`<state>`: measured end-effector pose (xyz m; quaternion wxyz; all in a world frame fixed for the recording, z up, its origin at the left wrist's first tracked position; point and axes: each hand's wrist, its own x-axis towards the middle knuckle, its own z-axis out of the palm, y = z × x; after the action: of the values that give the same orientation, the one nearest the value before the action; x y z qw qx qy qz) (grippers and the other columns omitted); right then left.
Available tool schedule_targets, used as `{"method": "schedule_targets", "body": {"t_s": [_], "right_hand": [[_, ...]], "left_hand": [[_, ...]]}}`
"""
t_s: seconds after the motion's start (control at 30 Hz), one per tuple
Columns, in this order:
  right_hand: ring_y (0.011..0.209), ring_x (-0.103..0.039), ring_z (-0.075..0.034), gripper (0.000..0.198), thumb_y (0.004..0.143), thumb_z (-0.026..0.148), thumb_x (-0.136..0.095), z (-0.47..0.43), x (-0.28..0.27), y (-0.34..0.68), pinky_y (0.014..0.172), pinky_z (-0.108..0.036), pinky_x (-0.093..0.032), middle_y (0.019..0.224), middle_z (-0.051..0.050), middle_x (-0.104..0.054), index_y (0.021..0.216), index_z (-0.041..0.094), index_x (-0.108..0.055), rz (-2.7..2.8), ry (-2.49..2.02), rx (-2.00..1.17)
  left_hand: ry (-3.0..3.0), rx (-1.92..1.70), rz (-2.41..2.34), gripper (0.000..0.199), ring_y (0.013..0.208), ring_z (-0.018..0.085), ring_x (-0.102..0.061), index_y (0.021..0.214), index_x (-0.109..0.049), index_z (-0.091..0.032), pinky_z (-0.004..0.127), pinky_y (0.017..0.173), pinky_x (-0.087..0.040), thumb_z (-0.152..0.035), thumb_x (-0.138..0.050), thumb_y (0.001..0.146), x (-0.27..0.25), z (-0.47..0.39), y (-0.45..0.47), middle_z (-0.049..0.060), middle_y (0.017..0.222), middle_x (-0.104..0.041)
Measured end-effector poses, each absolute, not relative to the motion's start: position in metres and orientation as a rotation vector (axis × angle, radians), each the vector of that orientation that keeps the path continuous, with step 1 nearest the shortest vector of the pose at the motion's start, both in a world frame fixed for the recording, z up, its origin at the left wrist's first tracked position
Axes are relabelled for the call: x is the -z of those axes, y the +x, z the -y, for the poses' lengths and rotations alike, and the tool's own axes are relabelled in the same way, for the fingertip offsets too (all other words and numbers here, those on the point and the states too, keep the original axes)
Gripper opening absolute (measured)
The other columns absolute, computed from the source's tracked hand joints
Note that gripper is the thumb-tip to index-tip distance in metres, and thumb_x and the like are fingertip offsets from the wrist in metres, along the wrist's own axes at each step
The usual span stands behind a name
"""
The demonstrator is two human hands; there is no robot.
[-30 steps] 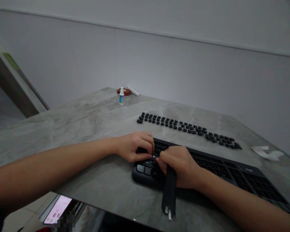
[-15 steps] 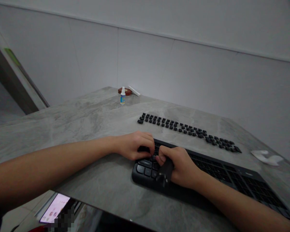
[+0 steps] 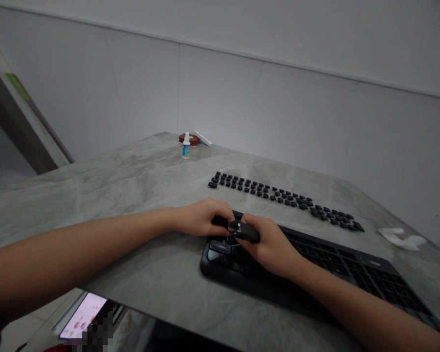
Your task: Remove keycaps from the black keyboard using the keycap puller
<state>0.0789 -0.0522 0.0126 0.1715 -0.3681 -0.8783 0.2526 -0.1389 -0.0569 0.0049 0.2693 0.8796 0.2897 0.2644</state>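
Observation:
A black keyboard (image 3: pixel 308 252) lies slantwise on the table, with many of its keycaps off and a few on at its left end. My right hand (image 3: pixel 269 242) is closed around a dark keycap puller (image 3: pixel 247 231) with thin wire loops, held nearly level above that left end. My left hand (image 3: pixel 205 217) rests at the keyboard's upper left, thumb and forefinger curled together beside the puller's tip. Whatever is between those fingers, if anything, is hidden. A wide keycap (image 3: pixel 220 247) shows just below them.
Rows of loose black keycaps (image 3: pixel 258 188) lie behind the keyboard. Crumpled white tissue (image 3: pixel 401 239) is at the right. A small white-capped bottle (image 3: pixel 186 146) stands near a reddish-brown case (image 3: pixel 193 140) at the back. Under the table's front edge a lit phone screen (image 3: pixel 83 315) shows.
The puller has turned in my right hand: its pronged end pointed down toward me, and now it lies level with its tip by my left fingers. My left hand has barely moved.

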Motion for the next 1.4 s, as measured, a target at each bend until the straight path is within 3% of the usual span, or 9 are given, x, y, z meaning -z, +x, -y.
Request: {"method": "schedule_targets", "body": {"t_s": [0.2,0.37,0.53,0.7,1.2,1.4], "right_hand": [[0.049,-0.042,-0.011,0.014,0.066,0.009,-0.055,0.056,-0.013,0.082,0.052,-0.025,-0.024,0.057,0.004,-0.053,0.071,0.020,-0.047,2.619,-0.953,-0.473],[0.050,-0.045,-0.012,0.016,0.064,0.009,-0.056,0.059,-0.015,0.080,0.052,-0.025,-0.023,0.057,0.004,-0.054,0.074,0.020,-0.049,2.640,-1.001,-0.444],[0.062,-0.053,-0.015,0.011,0.072,0.011,-0.056,0.053,-0.016,0.078,0.057,-0.025,-0.031,0.069,0.000,-0.061,0.079,0.019,-0.056,2.533,-1.050,-0.648],[0.068,-0.054,-0.015,0.008,0.075,0.013,-0.054,0.046,-0.013,0.079,0.061,-0.024,-0.036,0.073,0.002,-0.061,0.077,0.019,-0.058,2.417,-0.969,-0.882],[0.069,-0.059,-0.017,0.013,0.077,0.014,-0.053,0.054,-0.009,0.078,0.064,-0.027,-0.041,0.074,0.000,-0.066,0.076,0.021,-0.064,2.332,-1.005,-0.861],[0.071,-0.062,-0.020,0.015,0.076,0.011,-0.053,0.057,-0.016,0.077,0.065,-0.028,-0.039,0.076,-0.002,-0.069,0.081,0.020,-0.064,2.497,-1.070,-0.631]], "left_hand": [[2.322,-0.708,-0.795,0.017,0.091,0.016,-0.061,0.094,-0.069,-0.016,0.028,0.085,-0.047,-0.007,-0.064,0.082,-0.006,0.058,-0.137,0.003,0.093,-0.069],[2.320,-0.729,-0.761,0.017,0.090,0.015,-0.060,0.092,-0.069,-0.016,0.027,0.085,-0.046,-0.005,-0.063,0.080,-0.003,0.057,-0.137,0.002,0.092,-0.069],[2.334,-0.759,-0.768,0.007,0.085,0.014,-0.059,0.085,-0.067,-0.015,0.025,0.079,-0.046,-0.010,-0.064,0.081,-0.002,0.057,-0.137,0.002,0.087,-0.066],[2.308,-0.768,-0.755,0.011,0.087,0.013,-0.060,0.085,-0.069,-0.017,0.024,0.081,-0.046,-0.008,-0.063,0.082,-0.004,0.058,-0.136,0.002,0.090,-0.067],[2.301,-0.747,-0.741,0.010,0.092,0.015,-0.062,0.085,-0.069,-0.016,0.029,0.088,-0.047,-0.008,-0.063,0.083,-0.005,0.057,-0.136,0.003,0.093,-0.071],[2.292,-0.784,-0.748,0.009,0.086,0.014,-0.061,0.086,-0.066,-0.015,0.026,0.082,-0.048,-0.008,-0.063,0.083,-0.003,0.058,-0.135,0.002,0.089,-0.068]]}}
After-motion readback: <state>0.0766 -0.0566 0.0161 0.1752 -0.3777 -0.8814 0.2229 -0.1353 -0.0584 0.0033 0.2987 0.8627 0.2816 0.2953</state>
